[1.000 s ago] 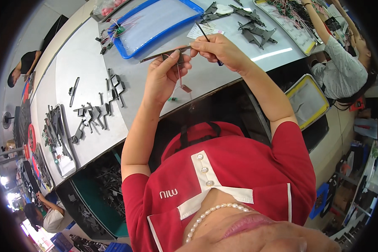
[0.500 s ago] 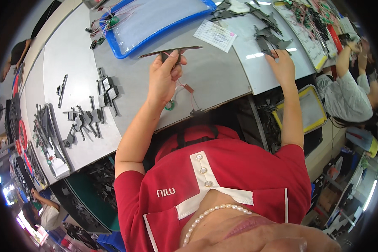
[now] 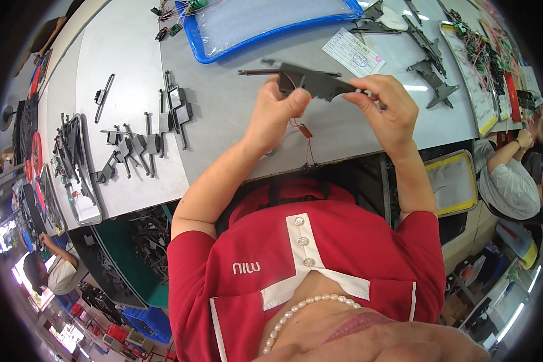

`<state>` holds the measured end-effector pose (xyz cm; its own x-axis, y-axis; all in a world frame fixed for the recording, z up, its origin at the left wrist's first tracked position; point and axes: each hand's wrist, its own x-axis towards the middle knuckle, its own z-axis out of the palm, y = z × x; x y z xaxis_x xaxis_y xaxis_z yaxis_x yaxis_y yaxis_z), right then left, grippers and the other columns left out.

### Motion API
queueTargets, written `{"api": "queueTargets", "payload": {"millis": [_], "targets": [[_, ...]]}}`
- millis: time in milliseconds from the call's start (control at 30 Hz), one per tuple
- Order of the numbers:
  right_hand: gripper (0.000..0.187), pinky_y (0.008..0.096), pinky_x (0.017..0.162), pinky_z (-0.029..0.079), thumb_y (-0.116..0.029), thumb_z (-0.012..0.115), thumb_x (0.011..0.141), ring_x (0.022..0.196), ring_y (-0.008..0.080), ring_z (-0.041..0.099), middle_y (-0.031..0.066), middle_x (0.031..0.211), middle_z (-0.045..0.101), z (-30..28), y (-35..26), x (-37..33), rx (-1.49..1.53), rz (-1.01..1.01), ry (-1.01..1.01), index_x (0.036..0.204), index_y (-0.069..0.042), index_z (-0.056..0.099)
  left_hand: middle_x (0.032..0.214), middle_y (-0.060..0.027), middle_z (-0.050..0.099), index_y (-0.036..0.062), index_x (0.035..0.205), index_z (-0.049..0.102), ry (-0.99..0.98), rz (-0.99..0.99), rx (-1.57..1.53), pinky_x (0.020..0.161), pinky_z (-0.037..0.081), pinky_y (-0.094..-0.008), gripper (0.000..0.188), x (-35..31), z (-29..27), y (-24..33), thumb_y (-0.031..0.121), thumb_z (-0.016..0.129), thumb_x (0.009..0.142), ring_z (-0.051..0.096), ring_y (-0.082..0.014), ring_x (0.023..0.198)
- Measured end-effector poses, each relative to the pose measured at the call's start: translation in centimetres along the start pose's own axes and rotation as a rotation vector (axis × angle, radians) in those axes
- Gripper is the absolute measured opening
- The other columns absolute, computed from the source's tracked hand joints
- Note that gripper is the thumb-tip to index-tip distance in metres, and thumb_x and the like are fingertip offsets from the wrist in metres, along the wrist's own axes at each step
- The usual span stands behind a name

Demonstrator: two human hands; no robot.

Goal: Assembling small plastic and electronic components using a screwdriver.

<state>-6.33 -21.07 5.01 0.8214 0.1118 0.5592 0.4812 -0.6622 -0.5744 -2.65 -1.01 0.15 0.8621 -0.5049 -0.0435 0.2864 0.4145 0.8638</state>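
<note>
Bracket (image 3: 320,83) held at both ends

Best, I judge, to steady the left end, guide the right gently, and keep the dangling red piece (image 3: 306,131) free. At upper centre, the left hand (image 3: 273,116) is nearly closed on the bracket, a thin bar (image 3: 258,72) alongside; rightward, the right hand (image 3: 390,111) pinches its tip narrowly

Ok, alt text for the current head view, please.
The left hand and right hand hold a dark grey part over a grey worktable, thin wires dangling below. Beyond lie a blue tray and a paper slip; loose dark parts lie left and right.
</note>
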Motion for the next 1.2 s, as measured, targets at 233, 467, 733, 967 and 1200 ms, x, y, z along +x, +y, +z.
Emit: {"api": "queueTargets", "payload": {"millis": [233,467,733,967,1200], "targets": [[0.029,0.0262,0.053,0.043,-0.006,0.078,0.060,0.065,0.0164,0.056,0.0020,0.076,0.060,1.6,0.2,0.5,-0.048,-0.272,0.071,0.087,-0.009,0.067,0.083,-0.0033,0.052,0.0023,0.110,0.046,0.019,0.008,0.056,0.056,0.038,-0.0201,0.048,-0.8,1.2,0.6,0.039,0.063,0.084,0.044,-0.0049,0.065],[0.032,0.0250,0.051,0.043,-0.004,0.079,0.057,0.063,0.0150,0.054,0.0003,0.077,0.060,1.8,-0.2,0.2,-0.049,-0.298,0.122,0.087,-0.009,0.068,0.085,-0.0044,0.054,0.0030,0.108,0.045,-0.006,0.052,0.074,0.061,0.041,-0.0208,0.039,-1.5,1.6,0.9,0.032,0.061,0.087,0.047,-0.0063,0.073],[0.037,0.0245,0.051,0.043,-0.001,0.079,0.056,0.063,0.0153,0.054,0.0015,0.079,0.060,1.7,0.0,-0.4,-0.061,-0.351,0.154,0.090,-0.008,0.066,0.095,-0.0075,0.057,0.0020,0.107,0.047,-0.089,0.107,0.044,0.066,0.045,-0.0228,0.030,-1.5,1.6,0.8,0.024,0.059,0.089,0.052,-0.0103,0.083],[0.025,0.0162,0.057,0.038,-0.013,0.077,0.073,0.070,0.0031,0.051,-0.0012,0.082,0.058,1.7,-0.8,-2.4,0.571,0.405,0.210,0.089,-0.006,0.059,0.101,-0.0128,0.057,-0.0009,0.109,0.046,-0.105,0.345,0.081,0.069,0.048,-0.0266,0.030,-1.7,1.2,0.3,0.019,0.058,0.090,0.055,-0.0153,0.090],[0.017,0.0158,0.059,0.039,-0.011,0.071,0.080,0.069,0.0013,0.050,-0.0042,0.077,0.059,1.7,-1.1,-2.5,0.743,0.535,0.132,0.090,-0.005,0.059,0.100,-0.0119,0.057,-0.0011,0.109,0.046,-0.100,0.357,0.131,0.075,0.047,-0.0281,0.032,-1.5,1.1,0.0,0.018,0.060,0.088,0.055,-0.0147,0.088]]}}
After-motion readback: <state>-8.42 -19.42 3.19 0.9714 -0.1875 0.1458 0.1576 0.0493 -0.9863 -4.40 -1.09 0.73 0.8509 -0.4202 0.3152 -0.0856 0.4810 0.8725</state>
